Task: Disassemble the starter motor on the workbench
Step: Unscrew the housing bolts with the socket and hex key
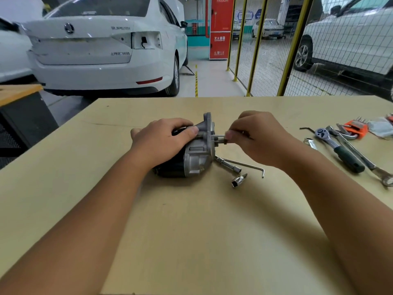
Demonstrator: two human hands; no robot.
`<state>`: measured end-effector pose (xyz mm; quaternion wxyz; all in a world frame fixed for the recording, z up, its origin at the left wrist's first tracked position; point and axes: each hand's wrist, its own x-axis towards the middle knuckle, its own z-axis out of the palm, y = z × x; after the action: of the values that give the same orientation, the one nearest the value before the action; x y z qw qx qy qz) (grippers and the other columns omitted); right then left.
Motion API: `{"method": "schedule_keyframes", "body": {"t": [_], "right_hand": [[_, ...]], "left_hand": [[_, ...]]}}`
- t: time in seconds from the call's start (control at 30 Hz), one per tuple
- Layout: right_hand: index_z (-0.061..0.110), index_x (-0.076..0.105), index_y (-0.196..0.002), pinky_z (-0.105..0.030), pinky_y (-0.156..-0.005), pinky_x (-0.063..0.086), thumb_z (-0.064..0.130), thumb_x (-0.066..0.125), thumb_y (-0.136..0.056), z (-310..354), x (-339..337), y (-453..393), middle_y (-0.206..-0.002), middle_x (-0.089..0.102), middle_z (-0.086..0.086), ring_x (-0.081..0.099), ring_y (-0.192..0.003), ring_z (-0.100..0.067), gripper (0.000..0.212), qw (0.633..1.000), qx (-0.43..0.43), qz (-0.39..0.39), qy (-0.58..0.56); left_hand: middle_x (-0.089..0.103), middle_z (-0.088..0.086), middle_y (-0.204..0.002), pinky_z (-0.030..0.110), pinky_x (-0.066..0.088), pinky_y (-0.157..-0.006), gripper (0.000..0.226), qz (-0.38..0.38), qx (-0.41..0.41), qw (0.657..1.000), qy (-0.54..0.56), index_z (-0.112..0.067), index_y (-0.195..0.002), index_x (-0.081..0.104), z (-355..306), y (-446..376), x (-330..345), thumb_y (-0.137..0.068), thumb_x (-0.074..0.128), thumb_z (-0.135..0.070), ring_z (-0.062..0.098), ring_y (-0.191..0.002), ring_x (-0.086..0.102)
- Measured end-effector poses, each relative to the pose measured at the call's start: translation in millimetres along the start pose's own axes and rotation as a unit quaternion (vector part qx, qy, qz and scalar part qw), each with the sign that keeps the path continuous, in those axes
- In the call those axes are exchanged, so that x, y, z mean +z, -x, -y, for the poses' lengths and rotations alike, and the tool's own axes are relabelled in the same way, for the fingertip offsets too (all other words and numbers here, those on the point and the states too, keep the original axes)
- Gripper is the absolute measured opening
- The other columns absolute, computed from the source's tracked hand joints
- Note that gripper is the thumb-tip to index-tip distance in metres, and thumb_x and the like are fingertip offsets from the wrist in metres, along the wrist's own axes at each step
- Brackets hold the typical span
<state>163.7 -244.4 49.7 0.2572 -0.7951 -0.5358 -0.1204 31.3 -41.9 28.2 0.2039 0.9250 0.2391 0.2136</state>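
The starter motor lies on its side in the middle of the workbench, its long way going left to right. The left hand wraps over the dark left end and holds it down. The right hand pinches a thin metal tool that pokes into the silver right end. I think the tool must move along that same left-right line
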Motion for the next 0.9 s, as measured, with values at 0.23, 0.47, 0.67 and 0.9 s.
{"method": "schedule_keyframes", "body": {"t": [0.23,0.47,0.67,0.9], "right_hand": [[0.020,0.074,-0.085,-0.040,-0.077,0.048,0.031,0.073,-0.089,2.2,-0.6,-0.6,-0.082,0.056,0.012,0.055,-0.080,-0.017,0.012,0.998,0.019,-0.015,0.057],[0.020,0.069,-0.083,-0.030,-0.063,0.045,0.031,0.073,-0.089,2.0,-1.3,2.7,-0.076,0.064,0.005,0.054,-0.070,-0.010,0.013,0.999,0.025,-0.007,-0.022],[0.010,0.075,-0.096,-0.028,-0.069,0.032,0.021,0.063,-0.097,-0.5,-1.9,0.3,-0.084,0.061,-0.001,0.054,-0.082,-0.020,0.016,0.999,0.015,0.042,0.014],[0.023,0.075,-0.084,-0.040,-0.072,0.051,0.030,0.078,-0.084,2.5,-0.7,0.4,-0.081,0.062,0.010,0.056,-0.076,-0.016,0.009,0.998,0.035,-0.027,0.042]], "left_hand": [[0.065,-0.025,-0.127,0.040,0.019,-0.092,0.060,0.004,-0.007,1.000,0.010,-0.058,-0.124,0.062,-0.6,0.3,-1.9,-0.073,0.042,-0.083,0.015,-0.126,0.053],[0.062,-0.027,-0.124,0.040,0.019,-0.090,0.060,0.014,0.001,1.000,0.009,-0.059,-0.124,0.061,0.1,1.3,-3.5,-0.071,0.046,-0.083,0.010,-0.117,0.051],[0.066,-0.028,-0.119,0.041,0.020,-0.088,0.050,0.010,0.002,1.000,0.017,-0.063,-0.119,0.059,0.5,0.4,-2.0,-0.079,0.037,-0.082,0.010,-0.119,0.053],[0.063,-0.027,-0.125,0.039,0.019,-0.089,0.062,0.023,0.004,1.000,0.005,-0.060,-0.128,0.058,2.9,0.2,-4.0,-0.071,0.044,-0.083,0.012,-0.124,0.053]]}}
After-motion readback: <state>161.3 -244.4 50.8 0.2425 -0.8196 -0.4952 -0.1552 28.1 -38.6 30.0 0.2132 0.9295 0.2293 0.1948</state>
